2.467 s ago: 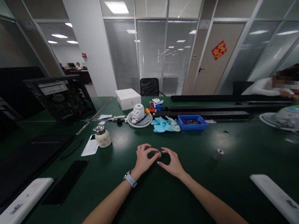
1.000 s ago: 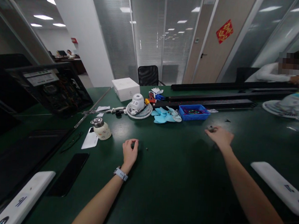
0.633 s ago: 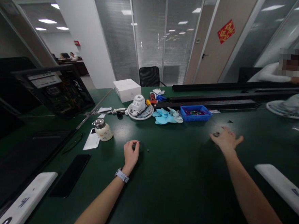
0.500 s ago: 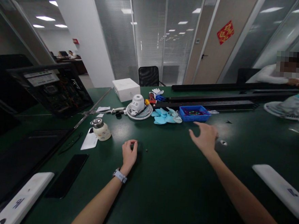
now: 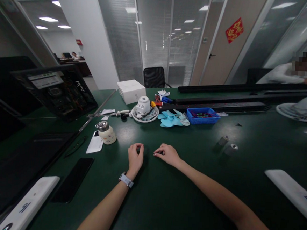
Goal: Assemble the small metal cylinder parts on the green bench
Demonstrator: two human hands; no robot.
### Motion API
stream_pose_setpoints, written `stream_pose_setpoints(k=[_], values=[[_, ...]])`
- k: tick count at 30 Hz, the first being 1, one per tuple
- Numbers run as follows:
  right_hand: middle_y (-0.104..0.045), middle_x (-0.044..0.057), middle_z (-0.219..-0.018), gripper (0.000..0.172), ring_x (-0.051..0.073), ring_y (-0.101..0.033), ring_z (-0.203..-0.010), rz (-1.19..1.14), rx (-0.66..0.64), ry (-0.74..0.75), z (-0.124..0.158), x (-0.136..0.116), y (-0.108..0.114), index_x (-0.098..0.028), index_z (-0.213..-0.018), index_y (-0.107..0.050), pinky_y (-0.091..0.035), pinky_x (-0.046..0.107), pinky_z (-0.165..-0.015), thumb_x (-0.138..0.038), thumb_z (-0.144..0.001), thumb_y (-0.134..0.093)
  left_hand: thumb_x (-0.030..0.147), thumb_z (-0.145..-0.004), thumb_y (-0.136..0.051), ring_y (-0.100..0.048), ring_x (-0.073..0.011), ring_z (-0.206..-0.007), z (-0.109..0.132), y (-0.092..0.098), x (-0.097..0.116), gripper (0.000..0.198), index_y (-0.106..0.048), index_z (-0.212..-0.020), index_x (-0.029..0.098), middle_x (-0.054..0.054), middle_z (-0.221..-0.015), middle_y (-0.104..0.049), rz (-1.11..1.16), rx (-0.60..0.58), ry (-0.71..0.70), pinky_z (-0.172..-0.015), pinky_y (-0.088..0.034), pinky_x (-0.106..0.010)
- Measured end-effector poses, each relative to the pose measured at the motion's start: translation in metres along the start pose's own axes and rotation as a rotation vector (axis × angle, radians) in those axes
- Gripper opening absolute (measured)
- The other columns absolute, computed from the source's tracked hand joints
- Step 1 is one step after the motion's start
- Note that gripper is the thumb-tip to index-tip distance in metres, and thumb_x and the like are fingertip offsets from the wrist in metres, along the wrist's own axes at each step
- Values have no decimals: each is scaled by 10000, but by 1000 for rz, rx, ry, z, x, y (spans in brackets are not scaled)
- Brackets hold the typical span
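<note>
My left hand (image 5: pixel 135 158), with a watch on the wrist, rests over the green table with its fingers curled in towards the thumb. What it holds, if anything, is hidden. To its right, my right hand (image 5: pixel 168 154) has thumb and forefinger pinched low at the tabletop, where a tiny dark piece lay. The fingertips cover that spot, so I cannot make out what is between them. Two small metal cylinders, one at the back (image 5: pixel 223 140) and one nearer me (image 5: pixel 231 149), stand to the right of my right hand.
Beyond my hands are a white fan housing (image 5: pixel 143 107), light blue fan blades (image 5: pixel 169 120) and a blue tray (image 5: pixel 202 121) of coloured wires. A cream bottle (image 5: pixel 108 134) and a black phone (image 5: pixel 74 180) are on the left. A person (image 5: pixel 279 74) sits at the far right.
My right hand has moved left from beside the metal cylinders, going from spread fingers to a pinch over the tiny dark piece. The cylinders now show fully. My left hand has barely moved.
</note>
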State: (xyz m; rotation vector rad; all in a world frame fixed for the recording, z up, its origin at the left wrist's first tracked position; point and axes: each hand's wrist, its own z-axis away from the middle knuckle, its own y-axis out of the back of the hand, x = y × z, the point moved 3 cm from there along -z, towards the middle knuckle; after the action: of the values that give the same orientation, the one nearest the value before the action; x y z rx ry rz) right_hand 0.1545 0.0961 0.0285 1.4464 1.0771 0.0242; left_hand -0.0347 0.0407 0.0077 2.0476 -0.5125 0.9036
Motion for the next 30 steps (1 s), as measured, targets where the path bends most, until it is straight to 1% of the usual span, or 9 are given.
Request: stream_pose_setpoints(k=[3,5,7,9,12,15,19,23,30], values=[[-672,-12,-853,171,134,-595,-722,57,112,-51,11,17,47,-314,-912,-769,-428,274,-718,-422,-838,-658,385,-912,-477,-553,-234,-924,0,0,-1,231,-625,-927,209,-67,-929,-619,-3,-6,0,-834,-470,-400],[-685,-9,-887,195,150,-604,-770,135,254,-150,25,41,98,-313,-939,-765,-432,266,-711,-429,-853,-632,384,-912,-476,-551,-233,-921,0,-1,-1,233,-626,-933,207,-70,-936,-621,-7,-14,-1,-822,-470,-394],[-692,37,-928,237,182,-605,-808,198,372,-260,45,70,152,-251,-958,-766,-426,287,-715,-403,-868,-609,384,-912,-477,-548,-232,-917,0,-1,0,236,-624,-931,201,-70,-930,-622,-14,-16,-8,-827,-466,-392],[-701,68,-949,260,203,-607,-832,286,489,-457,70,103,199,-212,-967,-769,-417,297,-718,-395,-853,-624,386,-912,-479,-547,-232,-915,-1,-1,1,238,-622,-926,196,-70,-919,-622,-23,-11,-15,-841,-459,-396],[-716,82,-996,281,208,-608,-865,376,540,-690,104,144,237,-207,-1004,-768,-399,292,-703,-399,-838,-648,389,-910,-481,-551,-233,-909,-1,-2,1,242,-624,-918,194,-70,-909,-623,-34,-10,-16,-839,-459,-397],[-717,101,-1034,271,206,-604,-859,376,484,-754,122,168,241,-198,-1000,-770,-385,289,-690,-378,-826,-665,391,-908,-482,-554,-235,-906,-1,-2,0,245,-628,-916,195,-71,-905,-625,-35,-14,-16,-827,-462,-396],[-723,91,-1032,270,207,-609,-841,353,433,-814,127,184,232,-222,-1009,-766,-383,284,-676,-388,-830,-652,400,-912,-478,-553,-236,-910,-1,-1,0,253,-624,-913,193,-72,-910,-628,-33,-17,-15,-832,-462,-397],[-733,85,-970,307,210,-613,-810,382,417,-852,123,186,229,-226,-1029,-762,-384,287,-661,-426,-830,-639,399,-910,-482,-556,-236,-910,-1,0,0,252,-624,-922,191,-74,-918,-629,-32,-21,-6,-829,-463,-398],[-735,109,-974,309,217,-624,-805,354,468,-902,121,184,229,-205,-1040,-759,-398,294,-666,-401,-836,-632,394,-904,-485,-564,-234,-892,-1,-1,1,240,-623,-905,198,-70,-909,-629,-23,-22,-12,-820,-463,-403]])
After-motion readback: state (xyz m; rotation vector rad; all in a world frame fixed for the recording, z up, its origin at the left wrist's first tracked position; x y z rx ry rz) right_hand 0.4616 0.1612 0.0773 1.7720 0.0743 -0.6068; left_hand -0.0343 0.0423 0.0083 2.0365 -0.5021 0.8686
